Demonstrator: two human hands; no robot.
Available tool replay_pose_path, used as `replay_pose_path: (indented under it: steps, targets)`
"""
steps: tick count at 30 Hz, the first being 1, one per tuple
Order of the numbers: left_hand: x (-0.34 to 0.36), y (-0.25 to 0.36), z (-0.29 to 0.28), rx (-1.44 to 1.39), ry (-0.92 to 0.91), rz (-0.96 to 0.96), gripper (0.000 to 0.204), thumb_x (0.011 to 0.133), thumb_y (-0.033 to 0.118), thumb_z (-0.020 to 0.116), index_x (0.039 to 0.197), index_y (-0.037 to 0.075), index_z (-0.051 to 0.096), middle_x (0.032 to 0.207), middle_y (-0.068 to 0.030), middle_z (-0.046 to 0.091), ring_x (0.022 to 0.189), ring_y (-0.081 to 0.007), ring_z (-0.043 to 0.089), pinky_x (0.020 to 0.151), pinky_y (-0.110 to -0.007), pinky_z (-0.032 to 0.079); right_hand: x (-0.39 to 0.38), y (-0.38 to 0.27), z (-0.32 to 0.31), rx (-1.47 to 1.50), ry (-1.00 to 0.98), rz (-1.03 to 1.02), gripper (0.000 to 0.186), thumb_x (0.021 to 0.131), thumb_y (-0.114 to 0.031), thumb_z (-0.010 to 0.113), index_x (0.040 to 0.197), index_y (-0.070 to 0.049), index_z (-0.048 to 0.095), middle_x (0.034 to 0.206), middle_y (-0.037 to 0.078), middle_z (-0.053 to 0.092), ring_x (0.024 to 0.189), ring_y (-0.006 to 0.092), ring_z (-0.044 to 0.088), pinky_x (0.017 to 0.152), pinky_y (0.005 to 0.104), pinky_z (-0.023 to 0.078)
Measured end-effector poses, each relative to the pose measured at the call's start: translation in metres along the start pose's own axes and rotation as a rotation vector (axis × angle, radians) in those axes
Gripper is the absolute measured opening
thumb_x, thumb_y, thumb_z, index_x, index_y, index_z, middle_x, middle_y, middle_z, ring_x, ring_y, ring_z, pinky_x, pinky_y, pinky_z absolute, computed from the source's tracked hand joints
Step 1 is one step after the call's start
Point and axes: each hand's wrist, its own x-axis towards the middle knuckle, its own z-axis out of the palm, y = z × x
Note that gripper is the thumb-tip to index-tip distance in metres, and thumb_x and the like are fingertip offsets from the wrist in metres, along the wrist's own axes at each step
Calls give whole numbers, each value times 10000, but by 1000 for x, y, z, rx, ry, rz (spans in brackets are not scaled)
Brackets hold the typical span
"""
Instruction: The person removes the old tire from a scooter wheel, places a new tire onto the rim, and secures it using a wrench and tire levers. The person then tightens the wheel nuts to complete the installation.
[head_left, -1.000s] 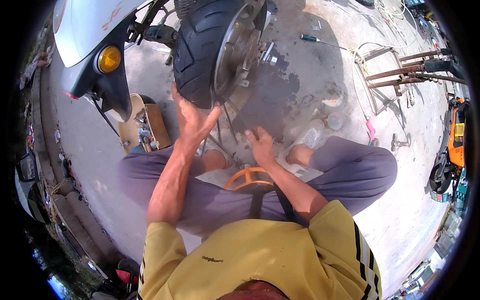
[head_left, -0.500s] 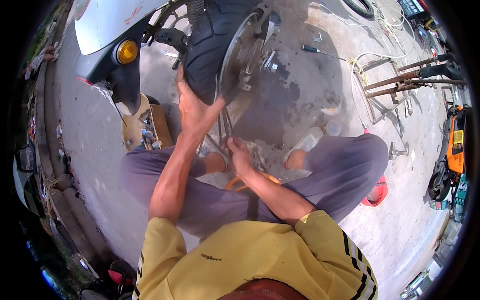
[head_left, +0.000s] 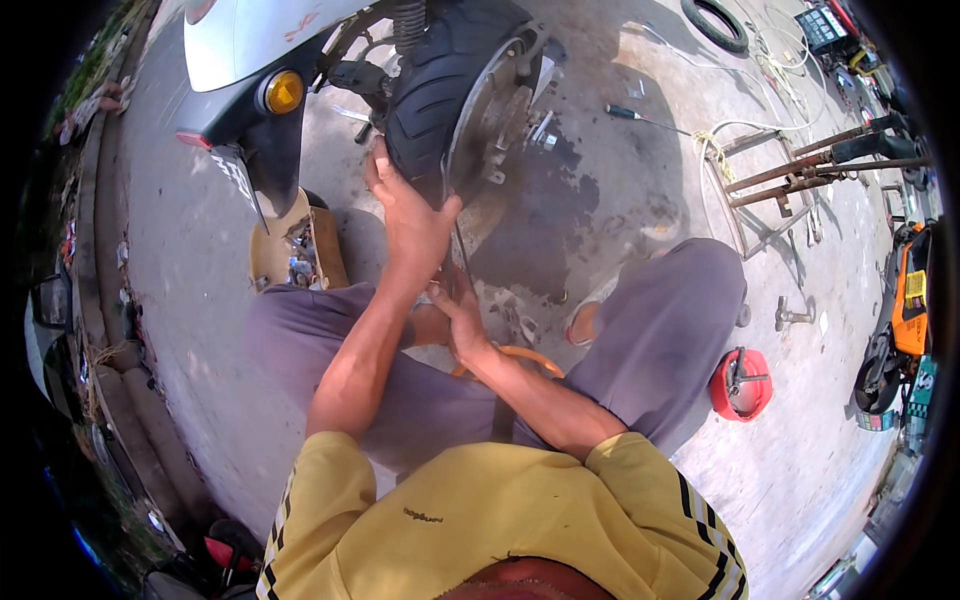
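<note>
At 10 o'clock, an open cardboard box (head_left: 300,250) sits on the concrete floor (head_left: 190,300). My left hand (head_left: 412,215) presses flat, fingers spread, against the scooter's black rear tyre (head_left: 435,85) at 12 o'clock. Just below, my right hand (head_left: 458,315) is curled narrow; whether it holds anything, I cannot tell. At 3 o'clock lies a red round container (head_left: 740,385).

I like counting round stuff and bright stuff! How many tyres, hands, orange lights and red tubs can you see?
Tyres: 2 (scooter wheel tyre, loose tyre lying on the ground)
Hands: 2 (left hand on the wheel tyre, right hand just below it)
Orange lights: 1 (orange light)
Red tubs: 1 (red tub)
Total: 6
</note>
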Motion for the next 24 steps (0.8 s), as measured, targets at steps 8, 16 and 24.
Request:
replay_pose_path:
  steps: [8,16,24]
  targets:
    - [-18,0,-22,232,-229,-116,1006,941,161,698,1618,-1,-27,1497,-400,345,849,-546,673,730,-570,552,-4,-9,12,-75,-9,56,1048,840,-160,858,1627,10,186,1511,132,427,1381,269,433,1127,407,415]
    - [-28,22,-75,225,-511,-132,460,960,111,586,1354,-17,384,1033,-364,675,797,-520,674,728,-581,521,-11,-24,21,-421,28,35,1176,771,-262,931,1638,-63,163,1515,120,383,1382,279,422,1085,420,475]
    - [-26,11,-54,189,-612,-179,412,992,173,542,1297,-44,371,825,-355,677,824,-546,664,779,-596,496,-19,-19,25,-401,-46,-84,1068,866,-157,834,1629,-25,100,1523,136,399,1371,263,462,1073,395,490]
